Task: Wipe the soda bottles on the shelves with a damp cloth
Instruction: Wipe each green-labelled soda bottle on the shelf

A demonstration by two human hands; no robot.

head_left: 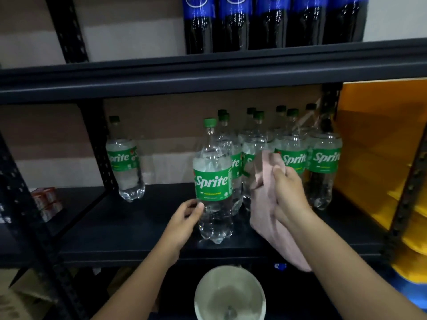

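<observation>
A clear Sprite bottle (pixel 213 181) with a green cap and label stands upright near the front of the dark middle shelf (pixel 129 229). My left hand (pixel 184 218) sits at its lower left side, thumb touching the bottle just under the label, fingers loosely curled. My right hand (pixel 288 195) grips a pink cloth (pixel 265 204), held up to the right of that bottle; the cloth hangs down past the shelf edge. Behind it stand several more Sprite bottles (pixel 293 153) in a cluster, and one Sprite bottle (pixel 126 160) stands alone at the left.
Dark cola bottles (pixel 265 21) with blue labels line the upper shelf. A pale round bowl (pixel 230 294) with water sits below the shelf edge. Yellow packages (pixel 381 146) fill the right side. Small red-and-white packs (pixel 46 202) lie at the left beside a black upright post (pixel 97 144).
</observation>
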